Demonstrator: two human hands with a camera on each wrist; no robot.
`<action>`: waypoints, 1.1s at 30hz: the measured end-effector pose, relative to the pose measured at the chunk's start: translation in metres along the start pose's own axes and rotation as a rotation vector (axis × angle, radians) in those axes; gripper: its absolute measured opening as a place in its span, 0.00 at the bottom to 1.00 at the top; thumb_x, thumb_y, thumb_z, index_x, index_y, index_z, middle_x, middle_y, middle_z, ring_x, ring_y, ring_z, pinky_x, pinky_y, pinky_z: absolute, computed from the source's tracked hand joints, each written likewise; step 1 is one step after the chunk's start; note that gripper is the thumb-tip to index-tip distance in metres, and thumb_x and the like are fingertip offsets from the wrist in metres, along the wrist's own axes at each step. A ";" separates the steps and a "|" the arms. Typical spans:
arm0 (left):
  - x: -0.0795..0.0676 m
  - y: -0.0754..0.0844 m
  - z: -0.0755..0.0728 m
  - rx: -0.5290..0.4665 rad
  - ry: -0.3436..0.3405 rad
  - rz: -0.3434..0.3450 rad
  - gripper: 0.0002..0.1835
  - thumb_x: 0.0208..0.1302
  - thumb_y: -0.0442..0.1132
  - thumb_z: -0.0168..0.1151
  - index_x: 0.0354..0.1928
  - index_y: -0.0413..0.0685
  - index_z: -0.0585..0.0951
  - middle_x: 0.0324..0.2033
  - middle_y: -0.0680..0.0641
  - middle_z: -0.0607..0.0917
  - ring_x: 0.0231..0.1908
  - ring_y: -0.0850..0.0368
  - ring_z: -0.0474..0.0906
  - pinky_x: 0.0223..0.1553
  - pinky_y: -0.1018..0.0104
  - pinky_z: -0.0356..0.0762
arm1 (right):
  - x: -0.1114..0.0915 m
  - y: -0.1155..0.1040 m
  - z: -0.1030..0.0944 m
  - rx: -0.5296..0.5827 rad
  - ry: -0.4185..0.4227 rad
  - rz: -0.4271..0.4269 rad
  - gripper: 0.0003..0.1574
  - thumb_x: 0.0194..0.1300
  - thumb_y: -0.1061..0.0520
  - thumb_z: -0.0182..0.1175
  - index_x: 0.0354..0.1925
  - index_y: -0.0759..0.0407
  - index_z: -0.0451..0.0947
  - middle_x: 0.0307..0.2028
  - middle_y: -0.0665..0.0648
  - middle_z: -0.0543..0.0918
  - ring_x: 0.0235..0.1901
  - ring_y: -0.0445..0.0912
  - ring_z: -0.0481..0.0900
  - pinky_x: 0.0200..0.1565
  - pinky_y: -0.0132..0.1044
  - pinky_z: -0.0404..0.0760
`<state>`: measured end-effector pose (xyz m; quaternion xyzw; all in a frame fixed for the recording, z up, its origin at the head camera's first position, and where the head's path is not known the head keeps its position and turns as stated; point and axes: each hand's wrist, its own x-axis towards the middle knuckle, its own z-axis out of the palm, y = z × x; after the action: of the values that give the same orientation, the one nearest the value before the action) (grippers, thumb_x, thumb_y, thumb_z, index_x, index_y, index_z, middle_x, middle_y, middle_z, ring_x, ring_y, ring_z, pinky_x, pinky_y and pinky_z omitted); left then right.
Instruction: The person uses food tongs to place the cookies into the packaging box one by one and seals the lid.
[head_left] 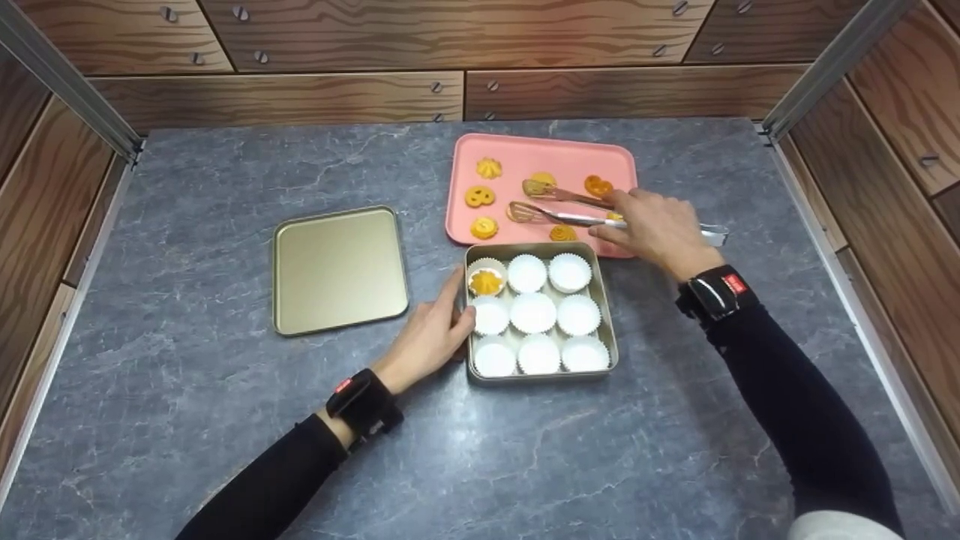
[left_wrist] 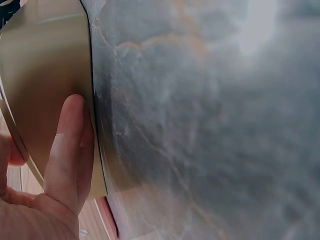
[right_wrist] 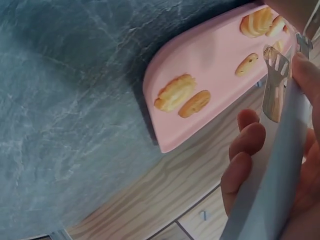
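Note:
My right hand (head_left: 664,229) grips a pair of metal food tongs (head_left: 570,218) with slotted ends. The tongs' arms stand apart over the middle of a pink tray (head_left: 525,154), their ends overlapping cookies there. With its thumb at the rim and its fingers along the outer left wall, my left hand (head_left: 427,337) holds a square gold tin (head_left: 543,378). Rows of white paper cups (head_left: 533,313) fill this tin. One star-shaped cookie (head_left: 487,283) sits in the far-left cup. In the left wrist view, the straight fingers (left_wrist: 67,140) lie against the tin's side.
On the tray are several cookies, including a pretzel-shaped cookie (head_left: 479,196), a swirl cookie (head_left: 562,233) and a darker cookie (head_left: 598,186). A gold lid (head_left: 341,271) lies flat left of the tin. Wood-patterned panels (head_left: 277,97) border the grey marbled table (head_left: 187,420).

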<state>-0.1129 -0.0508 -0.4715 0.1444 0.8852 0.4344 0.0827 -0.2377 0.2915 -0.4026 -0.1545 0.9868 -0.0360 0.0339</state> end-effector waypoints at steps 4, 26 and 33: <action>-0.001 0.000 -0.001 -0.005 0.006 0.011 0.39 0.78 0.45 0.55 0.81 0.39 0.52 0.18 0.56 0.77 0.14 0.64 0.67 0.15 0.69 0.71 | 0.003 0.001 0.003 0.024 -0.005 0.005 0.41 0.68 0.30 0.64 0.60 0.61 0.78 0.44 0.63 0.85 0.40 0.62 0.84 0.35 0.62 0.82; 0.000 0.001 0.000 -0.011 -0.002 -0.020 0.39 0.78 0.46 0.54 0.82 0.41 0.52 0.20 0.56 0.79 0.16 0.64 0.69 0.18 0.66 0.75 | -0.001 0.006 0.011 0.039 0.118 -0.074 0.27 0.67 0.34 0.68 0.47 0.55 0.84 0.32 0.54 0.82 0.31 0.57 0.81 0.28 0.57 0.78; 0.000 0.000 0.001 -0.003 0.006 -0.006 0.38 0.78 0.44 0.55 0.82 0.39 0.52 0.20 0.56 0.79 0.16 0.63 0.69 0.18 0.66 0.75 | -0.009 0.005 0.003 0.065 0.130 -0.050 0.30 0.67 0.33 0.67 0.52 0.54 0.84 0.35 0.55 0.83 0.33 0.57 0.81 0.30 0.57 0.78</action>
<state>-0.1128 -0.0502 -0.4717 0.1402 0.8852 0.4360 0.0817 -0.2309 0.2991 -0.4059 -0.1754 0.9810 -0.0787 -0.0264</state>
